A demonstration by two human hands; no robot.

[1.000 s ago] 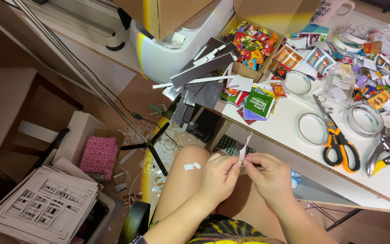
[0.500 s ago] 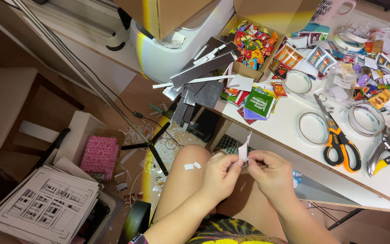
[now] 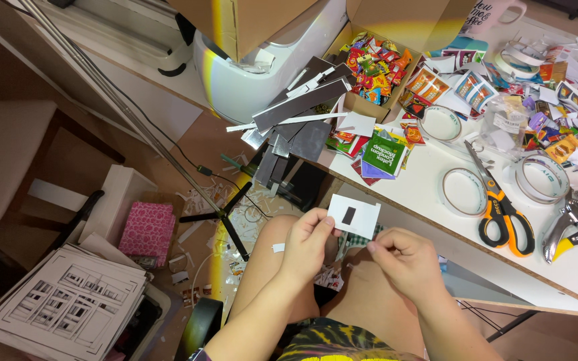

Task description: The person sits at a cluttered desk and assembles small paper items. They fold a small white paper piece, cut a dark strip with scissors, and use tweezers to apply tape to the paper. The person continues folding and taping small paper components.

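Left hand (image 3: 307,242) pinches a white card (image 3: 354,216); right hand (image 3: 401,261) seemingly curled empty beside cluttered table (image 3: 429,200).

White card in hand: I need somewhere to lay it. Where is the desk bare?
Bare desk runs along the near edge, below the tape rolls and left of the scissors. Farther back, sachets, the candy box and paper scraps crowd it.

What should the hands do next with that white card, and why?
Probably bring the right hand up to pinch the card's free edge. Only the left hand grips it, at its lower left corner, above the lap. The right hand sits just below it, apart, so the card with its dark strip is unsteady.
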